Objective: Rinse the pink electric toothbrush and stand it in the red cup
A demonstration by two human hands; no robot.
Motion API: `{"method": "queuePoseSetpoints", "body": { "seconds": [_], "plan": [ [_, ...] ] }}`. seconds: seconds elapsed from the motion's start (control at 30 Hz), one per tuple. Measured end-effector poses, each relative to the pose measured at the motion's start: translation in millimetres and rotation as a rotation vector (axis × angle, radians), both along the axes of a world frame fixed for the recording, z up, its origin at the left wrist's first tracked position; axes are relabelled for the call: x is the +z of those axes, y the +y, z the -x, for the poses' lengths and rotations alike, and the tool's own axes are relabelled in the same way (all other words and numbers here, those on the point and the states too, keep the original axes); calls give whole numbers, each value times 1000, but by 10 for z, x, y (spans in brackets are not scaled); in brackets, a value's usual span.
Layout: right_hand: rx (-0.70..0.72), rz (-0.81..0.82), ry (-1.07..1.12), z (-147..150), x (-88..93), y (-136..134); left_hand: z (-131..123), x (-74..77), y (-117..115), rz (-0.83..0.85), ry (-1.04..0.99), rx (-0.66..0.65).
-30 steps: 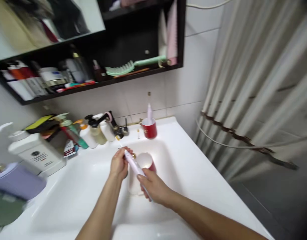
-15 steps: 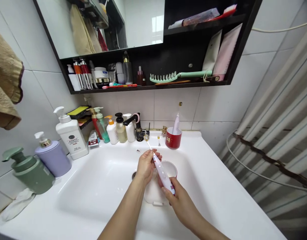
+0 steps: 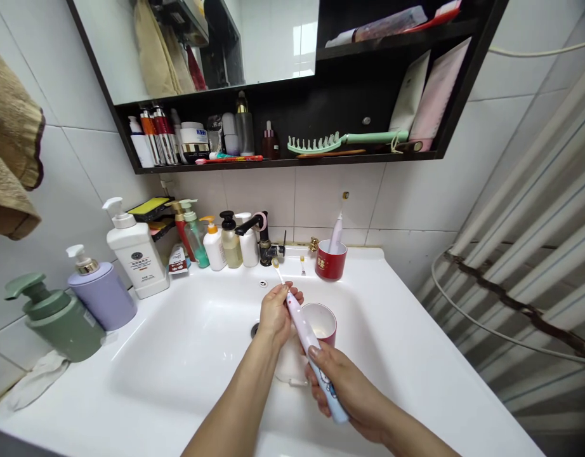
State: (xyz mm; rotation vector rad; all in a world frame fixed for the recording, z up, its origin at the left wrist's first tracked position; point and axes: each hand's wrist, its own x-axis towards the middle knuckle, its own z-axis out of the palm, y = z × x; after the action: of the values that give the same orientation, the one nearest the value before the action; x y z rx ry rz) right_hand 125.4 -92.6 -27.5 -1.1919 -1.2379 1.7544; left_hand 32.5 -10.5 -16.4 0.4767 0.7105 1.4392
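Over the basin, an electric toothbrush [image 3: 302, 324] with a pink-to-blue handle is held tilted between both hands. My left hand [image 3: 275, 312] pinches it near the neck, where the white brush head [image 3: 277, 268] joins the handle. My right hand [image 3: 337, 387] is wrapped around the lower part of the handle. Behind the handle, a red cup [image 3: 328, 331] with a white inside stands in the basin. Under my hands lies a pale, flat item [image 3: 289, 365], partly hidden, whose kind I cannot make out.
The white sink [image 3: 178, 355] has a black faucet [image 3: 264, 238] at its back. Beside it, another red cup [image 3: 330, 261] holds a second electric toothbrush [image 3: 337, 231], and a small brush head [image 3: 302, 265] lies nearby. Pump bottles [image 3: 140, 254] line the left. A mirrored cabinet [image 3: 283, 164] hangs above.
My right hand has slid its hold and the toothbrush has turned, so more of its blue lower end shows. My left hand stays at the neck; the view has shifted slightly.
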Motion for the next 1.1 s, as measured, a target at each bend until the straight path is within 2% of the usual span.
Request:
{"method": "queuePoseSetpoints", "body": {
  "seconds": [0.17, 0.3, 0.4, 0.47, 0.57, 0.6, 0.7, 0.8, 0.87, 0.97, 1.1],
  "plan": [
    [-87, -127, -199, 11, -25, 3, -12, -21, 13, -13, -14, 27],
    [-21, -44, -88, 22, -53, -6, -13, -35, 21, -6, -18, 22],
    [-80, -128, -173, 19, -53, -16, -16, -49, 26, -12, -16, 39],
    [-69, -91, -144, 13, -35, -20, -27, -60, 26, 2, -14, 49],
    [3, 52, -4, 4, -20, -25, -38, -70, 34, 31, -14, 49],
    [-1, 45, -16, 2, -33, -28, -32, -69, 43, 34, -13, 45],
    [-46, -120, -207, 11, -141, -53, 43, -47, 103, 25, -18, 113],
    [1, -177, -271, 40, -258, -88, 163, -22, 182, 22, -5, 181],
    [-18, -164, -234, 51, -274, -94, 209, -27, 223, 11, 54, 130],
    [-112, -195, -204, 29, -208, -73, 182, -87, 298, 24, 223, 17],
    [-118, -211, -195, -32, -103, -41, 53, -209, 568, 145, 523, -49]
  ]
}}
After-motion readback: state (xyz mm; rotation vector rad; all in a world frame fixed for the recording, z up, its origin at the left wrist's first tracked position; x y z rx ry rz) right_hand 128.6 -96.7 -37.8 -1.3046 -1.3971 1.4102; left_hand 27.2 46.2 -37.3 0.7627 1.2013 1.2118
